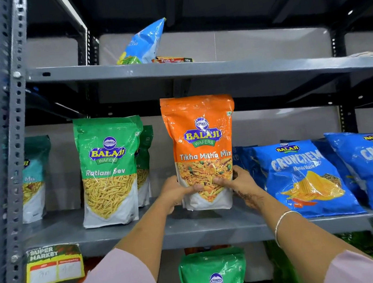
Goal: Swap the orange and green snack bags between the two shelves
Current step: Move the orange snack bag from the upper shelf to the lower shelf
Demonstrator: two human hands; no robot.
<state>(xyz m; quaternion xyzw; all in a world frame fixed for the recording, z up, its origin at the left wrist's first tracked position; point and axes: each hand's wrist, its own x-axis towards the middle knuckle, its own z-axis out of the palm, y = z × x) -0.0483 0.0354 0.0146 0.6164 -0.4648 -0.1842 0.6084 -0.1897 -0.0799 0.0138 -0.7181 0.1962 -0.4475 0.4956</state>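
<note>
Roughly midway, by the look of it: both hands grip one orange snack bag (202, 149) at its lower part, the left hand (176, 193) wrapped round its left edge and the right hand (241, 185) round its right edge, fingers curled shut on the pouch with thumbs across the front. It stands upright with its base at or just above the middle shelf (146, 235); whether it rests there I cannot tell. Just beside it to the left stand green snack bags (109, 170), with more green and teal ones behind. Another green bag (213, 281) is on the lower shelf, seen under the arms, with a sliver of orange above it. I judge one green bag has gone down and this orange one is arriving or leaving; the remaining green bags on the middle shelf are yet to be swapped.
</note>
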